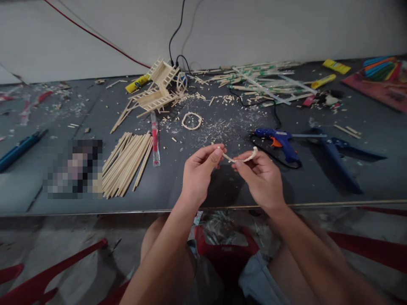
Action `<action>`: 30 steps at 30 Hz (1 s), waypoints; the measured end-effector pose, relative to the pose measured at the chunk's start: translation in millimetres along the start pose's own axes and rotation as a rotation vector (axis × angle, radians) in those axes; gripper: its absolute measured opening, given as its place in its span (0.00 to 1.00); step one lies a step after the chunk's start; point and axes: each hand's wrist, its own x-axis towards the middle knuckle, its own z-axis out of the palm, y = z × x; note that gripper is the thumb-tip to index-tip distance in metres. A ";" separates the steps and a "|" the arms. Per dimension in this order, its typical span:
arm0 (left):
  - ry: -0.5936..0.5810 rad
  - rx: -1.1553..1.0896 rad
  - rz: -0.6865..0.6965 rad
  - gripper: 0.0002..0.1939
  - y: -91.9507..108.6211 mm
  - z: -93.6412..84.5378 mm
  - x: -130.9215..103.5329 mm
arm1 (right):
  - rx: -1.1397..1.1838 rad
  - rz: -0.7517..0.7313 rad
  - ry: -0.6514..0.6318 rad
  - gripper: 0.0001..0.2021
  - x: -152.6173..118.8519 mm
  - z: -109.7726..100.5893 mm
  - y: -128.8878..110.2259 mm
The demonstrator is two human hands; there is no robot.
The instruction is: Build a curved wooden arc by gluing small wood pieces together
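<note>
Between my two hands, over the front part of the table, is a curved strip of small pale wood pieces [253,154]. My left hand [201,169] pinches its left end between thumb and fingers. Thumb and fingers of my right hand [262,176] close on the strip's middle, and its right end curls up past them. Beyond my hands a ring of similar small wood pieces [192,121] lies flat on the table. A blue hot glue gun [280,140] with an orange trigger rests just right of my right hand.
Left are a bundle of wooden sticks [125,165] and a red-and-clear plastic wrapper [155,140]. Behind stands a small wooden stick model [159,91]. Blue-handled cutters [340,156] lie right. More sticks and plastic strips [263,82] are heaped at the back, with scraps scattered around.
</note>
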 end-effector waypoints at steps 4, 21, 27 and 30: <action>0.019 -0.023 0.007 0.07 -1.1 1.4 0.3 | 0.034 0.016 0.006 0.04 -0.9 4.1 -2.0; 0.055 0.030 0.089 0.07 0.6 1.4 -2.1 | 0.011 0.031 0.004 0.03 -3.5 7.1 -4.7; 0.054 -0.010 0.080 0.08 2.5 3.2 -3.6 | 0.054 0.054 0.023 0.04 -1.5 6.9 -6.8; 0.005 -0.026 0.070 0.08 3.8 3.2 -4.5 | 0.110 0.081 0.039 0.07 0.1 5.5 -5.9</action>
